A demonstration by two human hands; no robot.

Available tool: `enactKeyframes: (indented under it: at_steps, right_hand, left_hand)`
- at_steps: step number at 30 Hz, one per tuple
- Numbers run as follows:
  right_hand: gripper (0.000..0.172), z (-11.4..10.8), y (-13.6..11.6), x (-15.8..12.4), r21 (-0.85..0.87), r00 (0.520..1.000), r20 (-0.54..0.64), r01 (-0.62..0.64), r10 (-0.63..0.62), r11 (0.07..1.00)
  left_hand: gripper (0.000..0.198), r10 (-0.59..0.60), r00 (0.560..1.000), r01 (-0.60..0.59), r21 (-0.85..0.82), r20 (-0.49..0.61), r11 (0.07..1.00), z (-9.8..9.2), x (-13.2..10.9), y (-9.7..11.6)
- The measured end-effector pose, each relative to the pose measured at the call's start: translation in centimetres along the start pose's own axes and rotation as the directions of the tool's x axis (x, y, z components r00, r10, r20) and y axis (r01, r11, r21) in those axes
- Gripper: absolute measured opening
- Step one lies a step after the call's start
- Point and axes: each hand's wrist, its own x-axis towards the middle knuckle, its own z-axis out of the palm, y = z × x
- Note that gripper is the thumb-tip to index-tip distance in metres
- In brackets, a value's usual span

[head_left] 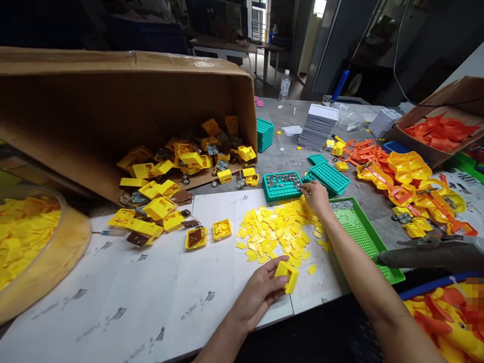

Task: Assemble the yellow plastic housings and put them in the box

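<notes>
My left hand is closed round a small yellow plastic housing near the table's front edge. My right hand reaches forward, fingers pinched at the right edge of a teal tray filled with small dark metal parts; what it pinches is too small to make out. Between my hands lies a heap of small flat yellow plastic pieces on white paper. Two open yellow housings lie to the left of the heap.
A big cardboard box lies on its side, spilling yellow housings. A bowl of yellow pieces sits left. A green mesh tray, more teal trays, orange and yellow toy parts and a glue gun are right.
</notes>
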Motion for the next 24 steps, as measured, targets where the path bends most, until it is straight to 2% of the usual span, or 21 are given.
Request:
enactKeyframes:
  at_steps: [5,9,12,20,24]
  right_hand:
    - [0.019,-0.8,0.3,0.7,0.035,0.998,0.045,-0.037,0.036,0.999]
    - [0.023,-1.7,0.2,1.0,0.078,0.992,0.081,-0.1,0.094,0.992]
    - [0.02,-1.9,-0.1,1.4,0.055,0.986,0.107,-0.134,0.127,0.989]
    - [0.016,-1.4,-1.3,2.2,-0.061,0.979,0.153,-0.128,0.136,0.99]
    - [0.014,-1.4,-1.4,2.6,-0.052,0.977,0.173,-0.117,0.124,0.992]
  left_hand:
    - [0.052,-0.007,1.0,0.007,0.008,-0.01,1.0,0.0,0.0,0.2]
    - [0.051,-0.022,1.0,0.022,0.015,-0.01,1.0,0.0,0.0,0.3]
    - [0.051,-0.017,1.0,0.017,0.022,-0.013,1.0,0.0,0.0,0.3]
    - [0.053,0.037,0.998,-0.033,0.078,-0.052,0.996,0.3,-0.2,0.5]
    - [0.055,0.065,0.997,-0.061,0.091,-0.035,0.994,0.4,-0.3,1.0]
